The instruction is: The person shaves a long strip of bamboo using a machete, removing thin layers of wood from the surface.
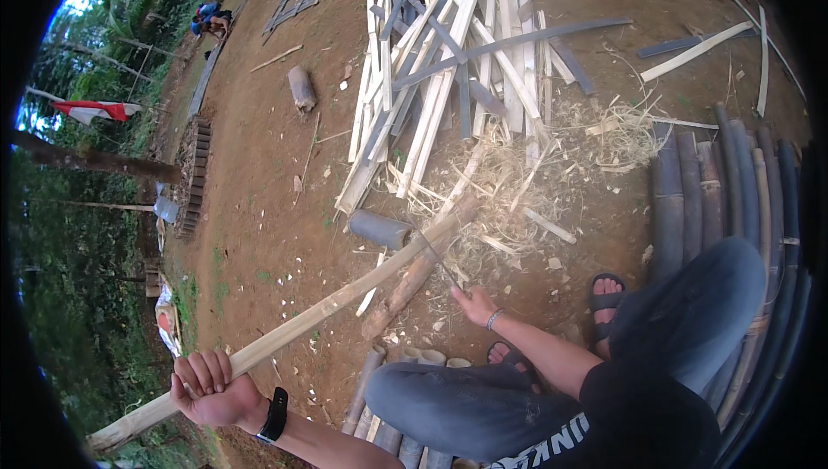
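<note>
My left hand (220, 391), with a black watch at its wrist, is wrapped round the lower left part of a long pale split-bamboo strip (332, 303). The strip slants up to the right, its far end over a log (397, 303) on the ground. In my right hand (476, 303) is a knife (437, 260), gripped with the fingers closed; its handle is mostly hidden in the fist. The narrow dark blade points away to the upper left and crosses the strip near its far part. Whether the edge bites into the bamboo I cannot tell.
Beyond the log lie curly shavings (509, 202) and a heap of split bamboo strips (457, 55). A short bamboo piece (379, 228) sits beside the strip. Dark bamboo poles (690, 193) are stacked on the right. Cut bamboo tubes (414, 357) lie by my knee. Another person (210, 21) bends down far left.
</note>
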Motion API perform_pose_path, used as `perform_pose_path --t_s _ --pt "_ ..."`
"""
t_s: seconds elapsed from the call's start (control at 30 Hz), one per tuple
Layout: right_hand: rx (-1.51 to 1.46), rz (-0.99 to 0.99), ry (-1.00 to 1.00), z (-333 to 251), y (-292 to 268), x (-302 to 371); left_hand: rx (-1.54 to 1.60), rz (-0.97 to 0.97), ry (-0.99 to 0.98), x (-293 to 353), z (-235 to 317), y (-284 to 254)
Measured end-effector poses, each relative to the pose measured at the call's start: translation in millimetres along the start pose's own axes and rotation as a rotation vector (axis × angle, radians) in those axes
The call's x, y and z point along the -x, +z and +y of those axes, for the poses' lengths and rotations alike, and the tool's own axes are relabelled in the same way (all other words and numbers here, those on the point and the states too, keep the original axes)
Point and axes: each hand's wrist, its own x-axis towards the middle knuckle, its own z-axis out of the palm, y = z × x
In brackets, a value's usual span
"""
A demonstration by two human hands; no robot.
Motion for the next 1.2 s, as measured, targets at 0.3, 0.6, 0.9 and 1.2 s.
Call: perform_pose_path --t_s 0.3,0.6,0.9,1.2 --pt "0.082 -0.098 -0.144 -63 -3 36 -0.008 0.085 0.023 1 0 2" --pt "0.091 -0.152 -0.024 -100 -13 46 -0.021 0.101 0.036 13 1 20" --pt "0.046 -0.077 0.15 -62 -32 -11 -0.002 -0.128 0.044 15 5 0" --pt "0.077 -0.024 0.181 -48 -41 -3 0.104 -0.474 -0.015 -7 2 -2"
